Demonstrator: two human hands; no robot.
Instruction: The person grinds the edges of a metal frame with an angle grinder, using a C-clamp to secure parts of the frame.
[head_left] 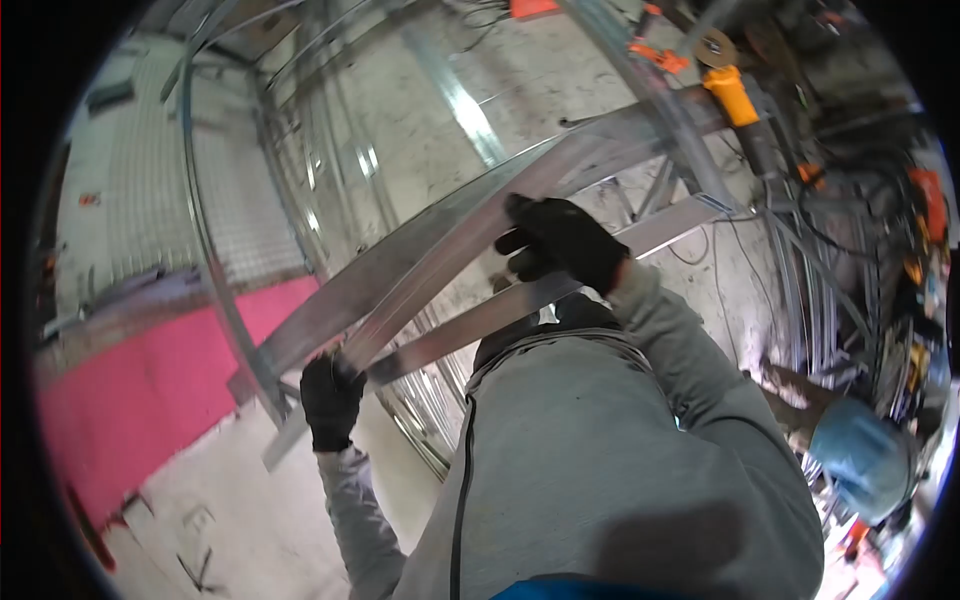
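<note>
My left hand (332, 402), in a black glove, is closed round the near end of a grey metal bar (440, 272). This bar slants up and away to the right, over a wider flat metal beam (360, 290). My right hand (562, 243), also gloved in black, has its fingers apart beside the bar's middle, just above another metal bar (655, 228) of the frame. That frame bar crosses close in front of my body, and part of it is hidden behind the right hand.
A yellow angle grinder (735, 95) with a round disc lies at the upper right, near orange clamps (660, 58). Long metal profiles (415, 405) lie on the floor below the frame. A pink sheet (150, 385) is at the left, and a blue bucket (862, 455) at the right.
</note>
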